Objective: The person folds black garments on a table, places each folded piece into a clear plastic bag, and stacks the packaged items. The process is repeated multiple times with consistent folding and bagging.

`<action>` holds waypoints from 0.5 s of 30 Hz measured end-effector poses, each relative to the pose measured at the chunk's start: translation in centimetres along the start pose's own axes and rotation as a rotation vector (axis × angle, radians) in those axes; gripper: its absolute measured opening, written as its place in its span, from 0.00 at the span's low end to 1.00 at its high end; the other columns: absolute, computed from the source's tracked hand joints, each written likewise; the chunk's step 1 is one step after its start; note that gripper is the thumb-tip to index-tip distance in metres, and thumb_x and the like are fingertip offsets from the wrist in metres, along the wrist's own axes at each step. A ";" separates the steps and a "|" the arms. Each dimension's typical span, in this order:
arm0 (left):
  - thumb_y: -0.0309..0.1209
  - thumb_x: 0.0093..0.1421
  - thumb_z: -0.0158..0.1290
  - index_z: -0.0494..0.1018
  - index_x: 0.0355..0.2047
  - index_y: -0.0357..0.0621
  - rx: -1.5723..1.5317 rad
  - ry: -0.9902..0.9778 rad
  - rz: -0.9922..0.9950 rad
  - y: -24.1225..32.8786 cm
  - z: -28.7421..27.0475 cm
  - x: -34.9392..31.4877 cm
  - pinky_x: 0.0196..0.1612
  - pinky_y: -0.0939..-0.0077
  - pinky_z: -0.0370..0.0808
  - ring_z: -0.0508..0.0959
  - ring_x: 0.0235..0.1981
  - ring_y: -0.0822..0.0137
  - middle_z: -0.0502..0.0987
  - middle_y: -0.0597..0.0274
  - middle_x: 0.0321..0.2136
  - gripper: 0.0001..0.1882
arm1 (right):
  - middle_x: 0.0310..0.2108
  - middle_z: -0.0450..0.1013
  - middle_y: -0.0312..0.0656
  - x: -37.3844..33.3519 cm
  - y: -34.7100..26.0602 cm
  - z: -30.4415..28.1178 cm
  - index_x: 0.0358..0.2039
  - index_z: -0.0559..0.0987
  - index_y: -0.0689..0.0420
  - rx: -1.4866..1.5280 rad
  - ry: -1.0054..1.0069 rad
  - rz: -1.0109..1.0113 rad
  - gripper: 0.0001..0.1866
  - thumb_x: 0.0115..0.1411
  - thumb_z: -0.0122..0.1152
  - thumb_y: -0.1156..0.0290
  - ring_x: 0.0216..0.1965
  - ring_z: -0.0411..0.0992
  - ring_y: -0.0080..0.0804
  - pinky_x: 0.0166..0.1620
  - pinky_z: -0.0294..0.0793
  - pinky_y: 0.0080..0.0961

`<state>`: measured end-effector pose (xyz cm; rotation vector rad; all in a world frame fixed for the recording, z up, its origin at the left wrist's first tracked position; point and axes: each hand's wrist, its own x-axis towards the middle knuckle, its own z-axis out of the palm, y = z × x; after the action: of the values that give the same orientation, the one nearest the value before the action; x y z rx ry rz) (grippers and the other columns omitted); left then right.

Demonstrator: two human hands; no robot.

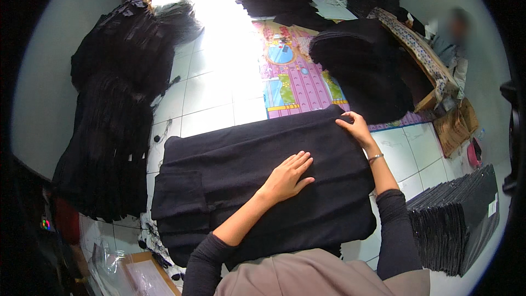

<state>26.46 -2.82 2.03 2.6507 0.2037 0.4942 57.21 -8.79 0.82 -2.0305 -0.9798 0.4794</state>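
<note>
A wide black cloth [279, 131] lies spread before me, with shallow creases across it and a squarish patch or folded flap at its left side. Flat on its middle rests my left hand [287, 177], fingers stretched and thumb apart. My right hand [355, 129], with a bracelet at the wrist, is at the cloth's far right corner, thumb and fingers closed around the edge. What supports the cloth is hidden beneath it.
Tall black fabric piles [115, 93] line the left side. Beyond the cloth are a colourful printed mat [298, 77] and another black stack [361, 66]. Bundled black sheets [452, 219] stand at right, near a cardboard box [457, 126]. A person [455, 35] is at far right.
</note>
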 end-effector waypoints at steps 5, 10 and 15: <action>0.32 0.62 0.54 0.79 0.37 0.35 -0.257 0.226 -0.152 -1.0 1.0 3.5 0.47 0.64 0.75 0.79 0.43 0.54 0.80 0.49 0.39 0.11 | 0.44 0.76 0.49 -4.1 0.5 -2.9 0.50 0.72 0.72 0.243 -0.314 0.245 0.37 0.44 0.78 0.67 0.44 0.75 0.34 0.48 0.75 0.26; 0.35 0.66 0.50 0.77 0.40 0.30 -0.613 0.323 -0.390 -2.6 3.2 11.3 0.34 0.74 0.76 0.81 0.30 0.68 0.81 0.52 0.30 0.16 | 0.37 0.78 0.53 -12.6 -1.5 -3.6 0.43 0.73 0.64 -0.239 -0.022 0.054 0.34 0.40 0.78 0.59 0.39 0.79 0.44 0.43 0.77 0.35; 0.57 0.49 0.60 0.78 0.30 0.34 -0.386 0.139 -0.628 -4.0 4.2 18.3 0.43 0.61 0.76 0.81 0.37 0.49 0.80 0.42 0.31 0.32 | 0.26 0.70 0.34 -18.0 -6.8 0.8 0.39 0.74 0.54 -1.106 0.107 -0.458 0.10 0.55 0.56 0.71 0.26 0.75 0.27 0.26 0.73 0.24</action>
<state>44.73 3.11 2.39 2.0310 0.8546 0.4449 42.25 -19.94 5.64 -2.5549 -1.8246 -0.5527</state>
